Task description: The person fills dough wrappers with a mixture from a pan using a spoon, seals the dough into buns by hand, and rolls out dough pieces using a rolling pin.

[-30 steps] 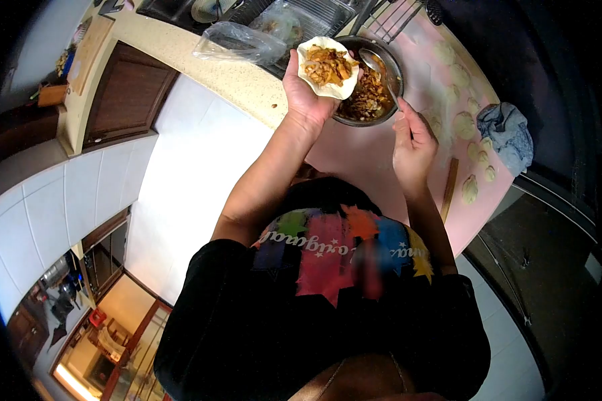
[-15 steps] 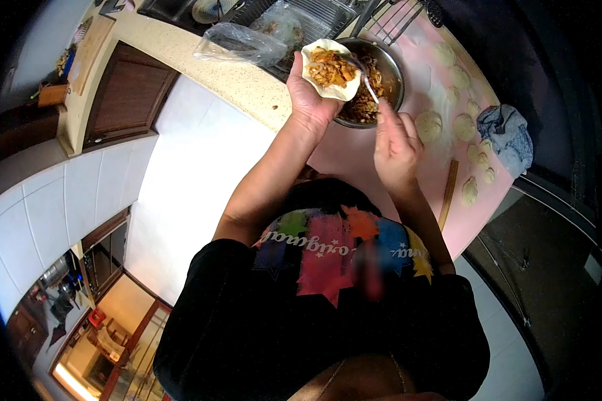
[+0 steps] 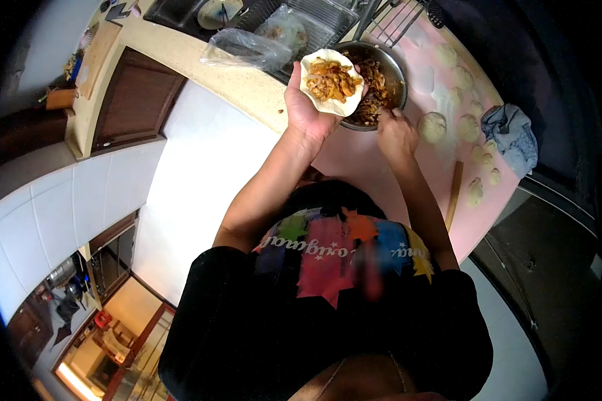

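My left hand holds a round dough wrapper on its palm, thumb up along the left edge. A heap of orange-brown chopped filling covers the wrapper's middle. Beside it, partly behind the wrapper, sits a metal pan with more of the same filling inside. My right hand is closed at the pan's near rim, around a spoon whose handle is mostly hidden by the fingers. The spoon's bowl is down in the filling and cannot be made out.
Several dough pieces lie on the pink work surface to the right. A wooden rolling pin and a bunched cloth are near its right edge. A plastic bag and a dish rack stand at the back.
My right hand has moved down and the spoon has gone from the wrapper's edge into the pan. The filled wrapper stays in my left hand, seen slightly lower.
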Motion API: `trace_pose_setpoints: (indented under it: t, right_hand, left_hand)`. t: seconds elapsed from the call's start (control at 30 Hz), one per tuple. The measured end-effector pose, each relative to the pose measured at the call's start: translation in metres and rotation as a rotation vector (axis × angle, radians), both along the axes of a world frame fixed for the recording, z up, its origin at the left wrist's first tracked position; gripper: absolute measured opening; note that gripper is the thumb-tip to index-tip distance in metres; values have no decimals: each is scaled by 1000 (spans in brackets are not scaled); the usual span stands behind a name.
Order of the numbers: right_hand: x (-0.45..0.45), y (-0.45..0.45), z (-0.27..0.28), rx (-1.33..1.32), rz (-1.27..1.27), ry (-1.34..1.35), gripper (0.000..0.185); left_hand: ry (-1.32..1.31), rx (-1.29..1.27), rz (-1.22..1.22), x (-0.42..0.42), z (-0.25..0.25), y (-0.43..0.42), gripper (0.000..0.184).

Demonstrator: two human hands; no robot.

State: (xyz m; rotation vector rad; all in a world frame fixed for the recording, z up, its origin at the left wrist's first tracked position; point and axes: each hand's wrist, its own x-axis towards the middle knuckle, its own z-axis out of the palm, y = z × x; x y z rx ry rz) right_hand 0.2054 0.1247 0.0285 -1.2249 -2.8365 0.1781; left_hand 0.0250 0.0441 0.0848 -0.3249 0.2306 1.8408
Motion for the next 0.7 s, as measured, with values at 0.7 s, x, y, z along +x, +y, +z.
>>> trace_pose_setpoints:
  t: [0.7]
  right_hand:
    - [-18,-16,98,-372,165,910,31]
  left_hand:
    - [-6,-62,-80,26,39,-20,61]
